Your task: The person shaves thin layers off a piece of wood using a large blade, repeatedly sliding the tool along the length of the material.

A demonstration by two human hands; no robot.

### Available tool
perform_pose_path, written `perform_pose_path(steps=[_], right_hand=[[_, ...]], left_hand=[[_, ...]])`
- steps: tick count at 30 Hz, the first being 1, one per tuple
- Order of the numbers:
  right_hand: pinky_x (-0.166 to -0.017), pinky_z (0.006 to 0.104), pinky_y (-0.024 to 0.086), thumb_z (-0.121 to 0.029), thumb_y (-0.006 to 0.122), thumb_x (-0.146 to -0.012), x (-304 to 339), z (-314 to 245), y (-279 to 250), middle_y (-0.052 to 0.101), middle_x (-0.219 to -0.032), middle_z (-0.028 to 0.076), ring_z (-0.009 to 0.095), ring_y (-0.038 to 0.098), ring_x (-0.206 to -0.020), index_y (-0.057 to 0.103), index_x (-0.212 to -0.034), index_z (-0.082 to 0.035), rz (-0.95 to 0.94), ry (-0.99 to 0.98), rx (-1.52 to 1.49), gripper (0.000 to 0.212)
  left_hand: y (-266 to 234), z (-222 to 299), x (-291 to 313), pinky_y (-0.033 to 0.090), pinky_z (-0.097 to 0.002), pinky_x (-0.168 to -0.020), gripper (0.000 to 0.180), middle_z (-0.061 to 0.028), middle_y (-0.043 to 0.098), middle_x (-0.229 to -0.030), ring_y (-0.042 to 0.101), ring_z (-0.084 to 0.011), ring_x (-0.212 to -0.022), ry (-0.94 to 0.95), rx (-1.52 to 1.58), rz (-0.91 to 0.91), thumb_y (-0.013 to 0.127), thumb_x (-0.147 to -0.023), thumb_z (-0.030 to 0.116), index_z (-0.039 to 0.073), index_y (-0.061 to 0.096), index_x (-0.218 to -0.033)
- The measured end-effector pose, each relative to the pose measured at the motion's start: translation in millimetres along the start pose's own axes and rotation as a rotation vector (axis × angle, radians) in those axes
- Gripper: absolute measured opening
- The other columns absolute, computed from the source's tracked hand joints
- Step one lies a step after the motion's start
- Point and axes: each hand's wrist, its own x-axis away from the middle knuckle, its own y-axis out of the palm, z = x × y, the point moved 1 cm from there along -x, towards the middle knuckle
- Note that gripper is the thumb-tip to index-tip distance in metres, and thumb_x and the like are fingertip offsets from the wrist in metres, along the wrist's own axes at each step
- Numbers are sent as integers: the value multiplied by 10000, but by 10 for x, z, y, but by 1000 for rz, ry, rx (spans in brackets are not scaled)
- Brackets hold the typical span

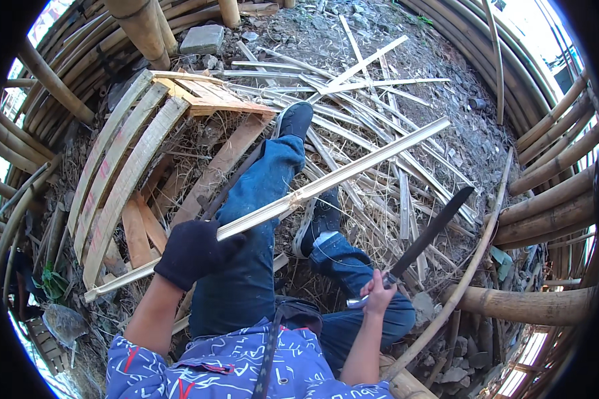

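My left hand (196, 255), in a black glove, is closed round a long split bamboo strip (353, 167). The strip slants across my thigh from lower left to upper right, with a rough node near its middle. In my bare right hand (378, 292) is a machete (429, 233); my fingers wrap its handle. Its dark blade points up and to the right, apart from the strip. Both my legs (249, 206) are in blue jeans, bent on the ground beneath the strip.
Beside my left leg stands a wooden pallet (123, 159) with pale slats. Many split strips (379, 83) lie scattered on the ground ahead. A thin bamboo pole (469, 272) runs along my right, near a thick bamboo pole (532, 304). A grey block (202, 40) sits at the far left.
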Motion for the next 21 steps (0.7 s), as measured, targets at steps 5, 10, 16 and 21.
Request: perform_pose_path(steps=[5, 10, 16, 21], right_hand=[[-337, 239, 356, -66, 642, -842, 7, -622, 483, 452, -505, 6, 94, 440, -354, 465, -795, -52, -197, -88, 117, 183], [-368, 242, 339, -12, 613, -755, -368, -1184, 691, 478, -542, -2, 84, 454, -394, 489, -756, -28, -231, -279, 426, 125], [-472, 311, 359, -42, 567, -707, -509, -1344, 861, 483, -564, 45, 133, 458, -484, 513, -734, 7, -237, -383, 823, 77], [-459, 333, 345, -27, 549, -707, -393, -893, 876, 470, -528, 53, 144, 440, -465, 520, -733, 33, -320, -380, 826, 71]], left_hand=[[1, -39, 79, 467, -463, -533, 464, -192, 589, -609, 602, -372, -584, 12, -30, -13, 578, -830, 493, 36, 644, -787], [57, -63, 91, 468, -445, -505, 499, -181, 590, -601, 601, -365, -565, 3, -41, -18, 572, -831, 513, 18, 638, -828], [47, -62, 84, 464, -422, -481, 473, -161, 577, -573, 601, -344, -542, 52, -78, 65, 612, -809, 501, 28, 633, -820], [-33, -19, 86, 459, -420, -477, 471, -156, 578, -570, 604, -336, -541, 22, -151, -38, 623, -793, 511, 40, 623, -782]])
